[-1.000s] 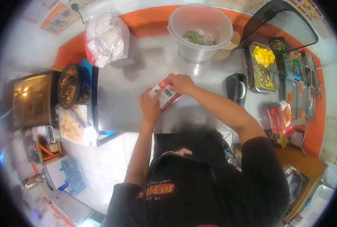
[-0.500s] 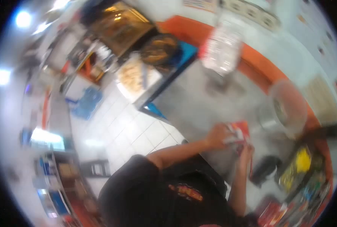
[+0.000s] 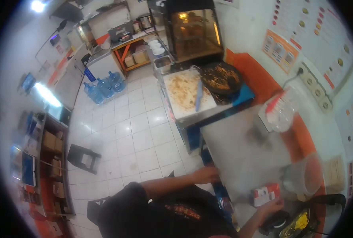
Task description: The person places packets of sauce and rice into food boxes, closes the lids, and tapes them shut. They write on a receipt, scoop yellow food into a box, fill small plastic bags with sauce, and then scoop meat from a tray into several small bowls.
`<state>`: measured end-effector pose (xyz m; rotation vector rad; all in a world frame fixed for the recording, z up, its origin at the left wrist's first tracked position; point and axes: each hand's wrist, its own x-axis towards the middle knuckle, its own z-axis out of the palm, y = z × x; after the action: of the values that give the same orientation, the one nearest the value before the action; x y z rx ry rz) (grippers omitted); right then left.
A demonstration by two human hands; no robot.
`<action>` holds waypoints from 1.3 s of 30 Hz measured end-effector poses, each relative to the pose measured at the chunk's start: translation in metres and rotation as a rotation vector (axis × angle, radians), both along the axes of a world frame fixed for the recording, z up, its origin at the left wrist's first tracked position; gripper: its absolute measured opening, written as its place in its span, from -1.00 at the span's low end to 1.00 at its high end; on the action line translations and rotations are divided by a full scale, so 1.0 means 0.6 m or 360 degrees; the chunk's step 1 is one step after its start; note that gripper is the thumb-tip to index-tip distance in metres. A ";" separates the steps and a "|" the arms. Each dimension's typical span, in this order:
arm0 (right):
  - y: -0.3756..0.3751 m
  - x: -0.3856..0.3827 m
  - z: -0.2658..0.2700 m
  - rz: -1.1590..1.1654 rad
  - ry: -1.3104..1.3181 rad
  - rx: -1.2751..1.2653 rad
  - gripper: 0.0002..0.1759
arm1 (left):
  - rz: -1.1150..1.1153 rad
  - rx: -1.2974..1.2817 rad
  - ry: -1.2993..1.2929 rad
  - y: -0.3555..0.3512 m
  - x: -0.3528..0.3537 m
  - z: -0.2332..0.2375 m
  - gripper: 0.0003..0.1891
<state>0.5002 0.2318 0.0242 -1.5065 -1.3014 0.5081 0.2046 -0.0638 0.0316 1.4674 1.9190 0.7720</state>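
Note:
A small red and white box (image 3: 266, 194) is at the near part of the grey tabletop (image 3: 240, 154). My right hand (image 3: 274, 206) is at its lower right edge, with fingers closed against the box. My left hand (image 3: 206, 175) is away from the box, by the table's left edge. Its fingers are blurred, and nothing can be made out in them. Beside the box stands a clear plastic container (image 3: 305, 176). Below my right hand are a black round object (image 3: 277, 223) and a dark pan holding yellow food (image 3: 301, 221).
Farther off, a white board (image 3: 184, 91) with crumbs and a blue-handled knife (image 3: 199, 95) lies beside a dark pan of food (image 3: 221, 77). A glass warming cabinet (image 3: 194, 29) stands behind. A plastic-wrapped pack (image 3: 280, 111) sits near the wall. A black stool (image 3: 84, 158) and water jugs (image 3: 105, 87) are on the floor.
My left hand has let go of the box and moved left to the table's edge. The box is lower in view, with my right hand still at it. The view has swung left.

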 end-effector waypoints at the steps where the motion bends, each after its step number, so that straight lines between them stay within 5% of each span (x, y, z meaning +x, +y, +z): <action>1: -0.023 -0.043 0.037 -0.0003 -0.0049 0.0105 -0.60 | 0.0099 -0.0088 -0.0078 -0.071 -0.033 0.009 -0.48; 4: -0.132 -0.199 0.137 0.0235 0.0438 -0.0305 -0.65 | 0.0492 -0.0342 -0.0060 -0.327 -0.083 -0.135 -0.36; 5: -0.156 -0.242 0.109 0.0409 0.0461 0.0097 -0.64 | 0.0503 -0.0765 -0.0330 -0.407 -0.095 -0.158 -0.21; 6: -0.192 -0.289 0.101 0.0450 0.0399 0.0027 -0.62 | 0.0430 -0.1070 -0.0469 -0.486 -0.101 -0.208 -0.16; 8: -0.276 -0.387 0.104 0.0634 0.0391 -0.0055 -0.60 | 0.0988 -0.0564 -0.1732 -0.629 -0.086 -0.160 -0.16; 10: -0.351 -0.472 0.113 0.0774 0.0472 -0.0058 -0.60 | 0.1046 -0.0433 -0.1939 -0.802 -0.064 -0.305 -0.16; 12: -0.400 -0.549 0.127 0.0992 0.0695 -0.0455 -0.59 | 0.0770 -0.1260 -0.0926 -0.902 -0.078 -0.372 -0.21; 14: -0.437 -0.619 0.154 0.1080 0.0650 -0.0389 -0.59 | 0.0880 -0.2106 -0.0206 -0.868 -0.111 -0.244 -0.28; 16: -0.455 -0.687 0.167 0.1152 0.0613 -0.0303 -0.59 | 0.1170 -0.1232 -0.0227 -0.957 -0.146 -0.457 -0.36; 17: -0.460 -0.723 0.164 0.1225 0.0514 -0.0233 -0.58 | 0.1538 -0.0954 -0.0517 -0.926 -0.178 -0.396 -0.38; 20: -0.499 -0.828 0.179 0.1302 0.0532 -0.0200 -0.59 | 0.1724 -0.0534 -0.0517 -0.859 -0.271 -0.383 -0.45; 25: -0.532 -1.016 0.135 0.1393 0.0494 -0.0221 -0.65 | 0.1392 -0.0559 -0.0470 -0.761 -0.437 -0.349 -0.50; 29: -0.546 -1.192 0.098 0.1474 0.0524 -0.0176 -0.75 | 0.0867 -0.0395 -0.0242 -0.806 -0.591 -0.480 -0.43; 30: -0.538 -1.249 0.095 0.1511 0.0526 -0.0137 -0.78 | 0.0854 -0.0388 -0.0215 -0.806 -0.648 -0.463 -0.43; 32: -0.551 -1.344 0.088 0.1516 0.0588 -0.0098 -0.82 | 0.1317 -0.1043 -0.0580 -0.835 -0.702 -0.420 -0.38; 33: -0.553 -1.394 0.090 0.1663 0.0536 -0.0127 -0.79 | 0.1310 -0.1052 -0.0568 -0.856 -0.757 -0.415 -0.38; 36: -0.582 -1.510 0.122 0.2128 0.0168 -0.0188 -0.55 | 0.0918 -0.0791 0.0367 -0.933 -0.900 -0.432 -0.44; 38: -0.609 -1.556 0.116 0.2174 -0.0153 0.0010 -0.39 | 0.1862 -0.0597 -0.0360 -0.927 -0.965 -0.357 -0.52; 39: -0.619 -1.580 0.114 0.2222 -0.0455 0.0230 -0.24 | 0.1831 -0.0605 -0.0365 -0.924 -0.994 -0.342 -0.52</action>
<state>-0.4475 -0.1394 0.0924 -0.3304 -2.4613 1.0271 -0.3920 -0.6183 -0.1738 -0.0637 2.4532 0.8886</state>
